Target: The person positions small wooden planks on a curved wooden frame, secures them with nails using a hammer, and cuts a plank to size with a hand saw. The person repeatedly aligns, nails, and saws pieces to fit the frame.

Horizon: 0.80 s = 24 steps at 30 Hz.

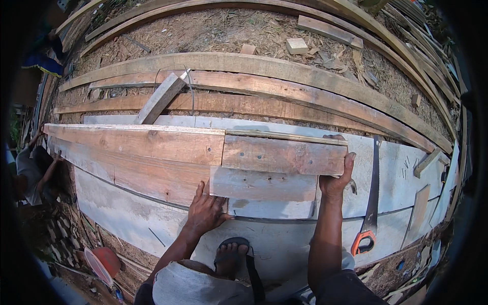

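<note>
A long assembly of wooden boards [147, 147] lies across pale flat sheets in front of me. Shorter boards with nail heads, one of them a reddish plank [284, 154], are joined to its right part. My left hand [204, 209] rests with fingers spread on the near edge of the boards, open. My right hand [341, 173] is closed round the right end of the reddish plank, thumb in front and fingertips showing above its far edge. Beside my right wrist a curved metal claw [352, 186] shows; the rest of that tool is hidden.
A handsaw [372, 188] with an orange handle lies right of the boards, near loose nails [408, 165]. Long timbers [244, 84] lie beyond. A wooden block [163, 96] leans there with wire. At the far left a person [35, 170] has hands at the boards' other end.
</note>
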{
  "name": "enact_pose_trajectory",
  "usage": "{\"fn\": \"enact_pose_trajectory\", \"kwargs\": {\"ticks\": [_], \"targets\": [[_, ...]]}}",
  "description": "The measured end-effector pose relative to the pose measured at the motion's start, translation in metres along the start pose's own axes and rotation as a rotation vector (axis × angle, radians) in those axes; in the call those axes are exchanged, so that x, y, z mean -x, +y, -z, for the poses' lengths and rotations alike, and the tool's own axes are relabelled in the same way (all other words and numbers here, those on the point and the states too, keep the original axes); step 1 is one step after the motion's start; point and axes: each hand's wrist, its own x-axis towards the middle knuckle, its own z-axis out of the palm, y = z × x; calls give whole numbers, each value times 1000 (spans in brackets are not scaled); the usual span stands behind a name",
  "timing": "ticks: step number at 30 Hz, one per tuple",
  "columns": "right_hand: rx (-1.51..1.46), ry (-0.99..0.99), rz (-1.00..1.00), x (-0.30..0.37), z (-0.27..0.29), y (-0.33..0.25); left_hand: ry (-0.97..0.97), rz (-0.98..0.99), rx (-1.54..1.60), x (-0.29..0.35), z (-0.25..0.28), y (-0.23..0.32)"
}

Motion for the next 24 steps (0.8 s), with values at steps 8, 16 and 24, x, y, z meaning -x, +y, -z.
{"fn": "enact_pose_trajectory", "kwargs": {"ticks": [8, 16, 24], "targets": [[43, 69, 102, -4, -9, 5, -111, 11, -44, 3, -1, -1], [172, 66, 175, -5, -5, 9, -286, -125, -456, 11, -12, -3], [237, 99, 195, -4, -4, 12, -190, 141, 138, 21, -15, -5]]}}
